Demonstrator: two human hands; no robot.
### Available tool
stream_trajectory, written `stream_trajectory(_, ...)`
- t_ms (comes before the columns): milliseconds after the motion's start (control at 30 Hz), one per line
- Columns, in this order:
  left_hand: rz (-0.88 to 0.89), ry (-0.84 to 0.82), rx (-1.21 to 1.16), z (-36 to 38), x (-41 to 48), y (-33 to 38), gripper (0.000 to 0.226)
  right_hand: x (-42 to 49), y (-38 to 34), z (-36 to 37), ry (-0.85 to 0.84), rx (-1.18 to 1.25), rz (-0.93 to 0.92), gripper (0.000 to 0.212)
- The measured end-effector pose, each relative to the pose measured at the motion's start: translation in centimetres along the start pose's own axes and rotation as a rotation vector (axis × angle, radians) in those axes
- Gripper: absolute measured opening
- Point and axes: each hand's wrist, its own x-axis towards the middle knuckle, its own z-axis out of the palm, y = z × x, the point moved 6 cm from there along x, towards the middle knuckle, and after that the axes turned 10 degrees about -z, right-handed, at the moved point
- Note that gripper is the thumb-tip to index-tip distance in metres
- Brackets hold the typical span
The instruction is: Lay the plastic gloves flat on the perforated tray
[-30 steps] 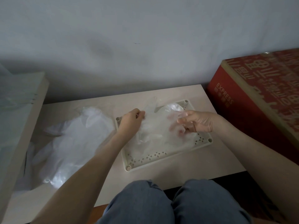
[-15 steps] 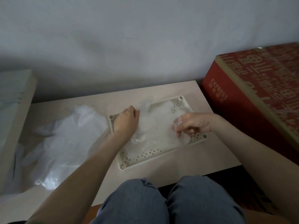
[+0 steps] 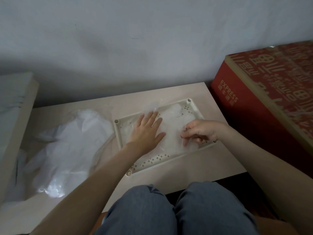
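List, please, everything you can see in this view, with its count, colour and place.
table: one, beige, against the wall.
tray: one, cream, perforated, on the table's right half.
gloves: count unclear, clear plastic, on the tray.
plastic pile: one, translucent white, on the table left of the tray.
box: one, red, printed EXPRESS, right of the table.
pale block: one, cream, at the left edge.
wall: one, grey, behind.
legs: two, blue jeans, bottom centre.
left hand: one, flat on the gloves.
right hand: one, pinching the gloves.
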Motion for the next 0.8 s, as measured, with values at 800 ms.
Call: stream_trajectory(800, -0.005, -0.159, 0.02, 4.3, -0.3, -1.8, 0.087, -0.7, -3.2, -3.0, 0.313, -0.53, -0.01, 0.041)
